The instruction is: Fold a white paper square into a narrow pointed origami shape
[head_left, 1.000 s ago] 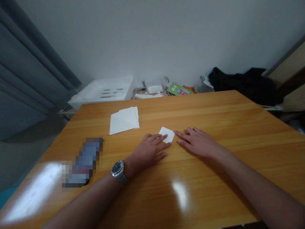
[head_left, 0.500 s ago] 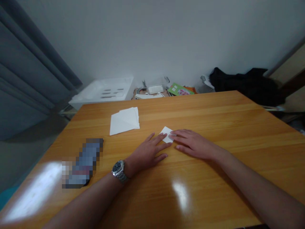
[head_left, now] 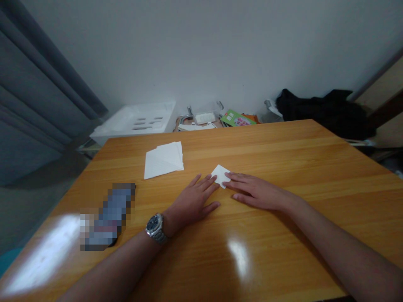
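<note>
A small folded white paper (head_left: 221, 174) lies flat on the wooden table (head_left: 270, 155), one corner pointing toward the wall. My left hand (head_left: 195, 199), with a metal watch (head_left: 155, 228) on its wrist, rests palm down with fingers spread, fingertips at the paper's left edge. From the right, my right hand (head_left: 253, 191) lies with its fingers apart, fingertips on the paper's right side. Neither hand grips it. Farther back on the left is a small stack of white sheets (head_left: 163, 160).
A phone-like object (head_left: 111, 216), blurred out, lies at the table's left. Beyond the back edge are a white tray (head_left: 138, 115), a green booklet (head_left: 236, 118) and black cloth (head_left: 324, 113). A grey curtain (head_left: 37, 84) hangs at left.
The fingers of my left hand have drawn back slightly to the left, uncovering more of the small paper. My right hand has barely shifted.
</note>
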